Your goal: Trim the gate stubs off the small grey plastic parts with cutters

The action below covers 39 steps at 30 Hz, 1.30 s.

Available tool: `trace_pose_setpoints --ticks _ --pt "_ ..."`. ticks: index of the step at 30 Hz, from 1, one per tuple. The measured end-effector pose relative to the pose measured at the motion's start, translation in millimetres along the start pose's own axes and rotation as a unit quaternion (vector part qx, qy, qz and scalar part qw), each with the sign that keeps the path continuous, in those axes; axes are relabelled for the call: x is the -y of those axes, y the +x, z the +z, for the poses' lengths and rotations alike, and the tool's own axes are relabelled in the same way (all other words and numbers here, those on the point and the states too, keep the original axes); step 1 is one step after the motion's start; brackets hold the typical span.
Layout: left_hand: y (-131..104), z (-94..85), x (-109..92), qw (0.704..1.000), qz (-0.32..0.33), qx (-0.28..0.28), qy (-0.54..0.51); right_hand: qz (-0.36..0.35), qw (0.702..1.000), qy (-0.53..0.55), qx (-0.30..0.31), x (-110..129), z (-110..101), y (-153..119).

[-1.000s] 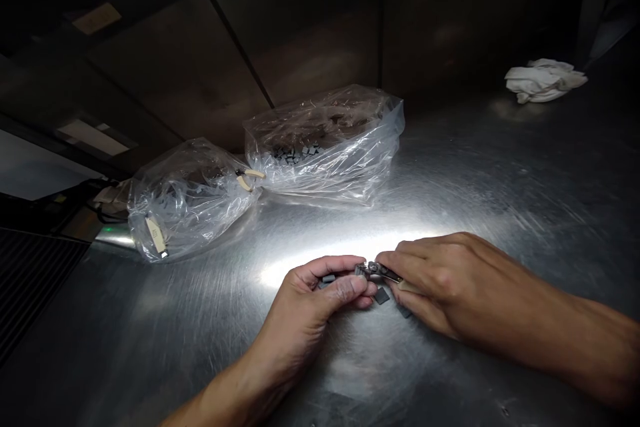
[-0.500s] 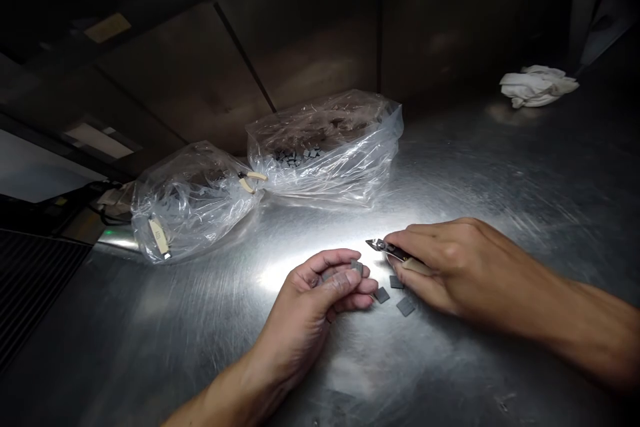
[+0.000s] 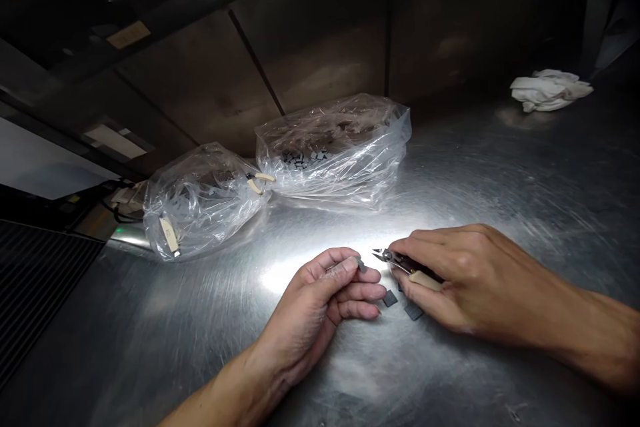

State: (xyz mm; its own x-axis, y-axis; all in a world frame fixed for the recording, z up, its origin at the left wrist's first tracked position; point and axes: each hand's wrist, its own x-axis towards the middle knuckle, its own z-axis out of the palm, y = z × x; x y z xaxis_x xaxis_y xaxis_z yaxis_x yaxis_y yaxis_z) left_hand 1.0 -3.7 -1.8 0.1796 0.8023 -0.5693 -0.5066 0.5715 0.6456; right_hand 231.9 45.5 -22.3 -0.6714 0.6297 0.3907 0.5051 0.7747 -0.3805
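Observation:
Between thumb and index finger, my left hand pinches a small grey piece, its other fingers loosely curled. To the right of it, my right hand is wrapped around a pair of cutting nippers with cream grips. The nippers' pointed jaws are parted and face the grey piece, a short gap away. On the metal surface under the hands lie a dark square piece and another one. A further piece is mostly hidden behind my right hand's fingers.
A clear plastic bag with many small dark pieces stands at the back. Left of it is a second clear bag, with another cream-handled tool between them and a cream utility knife on it. A crumpled white cloth lies at the far right.
The nippers' jaws have opened and tilted slightly. My left thumb and index finger have turned the grey piece, and the lower fingers have spread a little. The whole view has shifted slightly.

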Motion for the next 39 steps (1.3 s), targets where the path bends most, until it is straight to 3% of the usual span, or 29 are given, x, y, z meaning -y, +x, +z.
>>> trace_pose_setpoints --ticks 16,39 --pt "1.6 -1.3 0.1 1.0 0.017 0.011 -0.02 -0.006 1.0 0.012 0.015 3.6 2.0 -0.9" --pt "0.1 0.0 4.2 0.999 0.011 0.01 0.045 -0.026 1.0 -0.003 0.01 4.1 4.9 -2.4"
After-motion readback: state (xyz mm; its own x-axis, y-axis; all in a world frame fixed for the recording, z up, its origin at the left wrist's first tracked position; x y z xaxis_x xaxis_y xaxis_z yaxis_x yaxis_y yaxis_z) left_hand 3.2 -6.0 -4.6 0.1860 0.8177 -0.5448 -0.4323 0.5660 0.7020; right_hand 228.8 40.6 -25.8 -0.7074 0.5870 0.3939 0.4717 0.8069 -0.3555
